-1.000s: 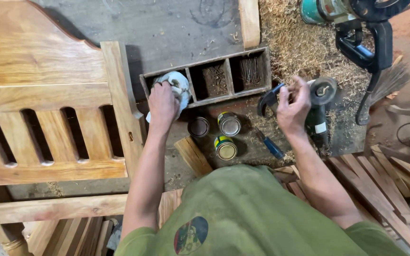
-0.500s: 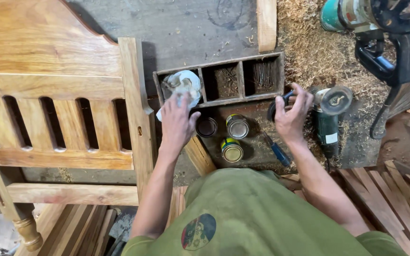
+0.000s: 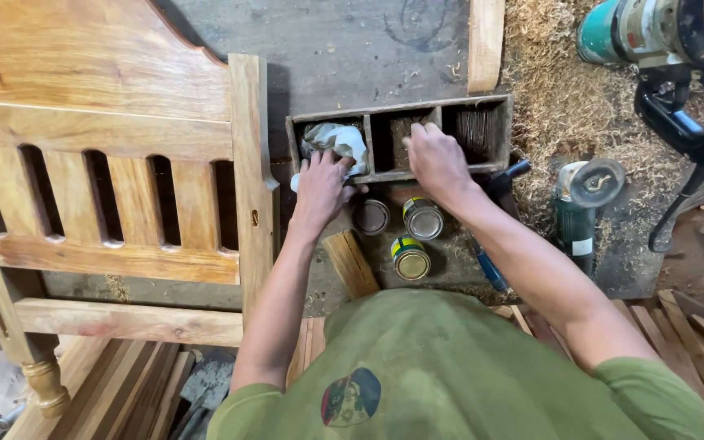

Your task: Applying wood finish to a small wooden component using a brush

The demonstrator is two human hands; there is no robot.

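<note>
I am seeing my left hand (image 3: 321,186) resting with spread fingers on the crumpled white rag (image 3: 337,140), which is lying in the left compartment of the wooden tray (image 3: 401,108). My right hand (image 3: 436,160) is reaching into the middle compartment, fingers curled loosely, above three small tins (image 3: 411,257).

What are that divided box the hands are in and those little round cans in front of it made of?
The divided box looks like rough, unfinished wood: dull grey-brown boards, dusty, with plain plank partitions. The left hand rests on a crumpled white rag, probably cloth, in its left compartment; the right hand is at the middle one. The three small cans look like metal, with shiny rims and lids.
</note>
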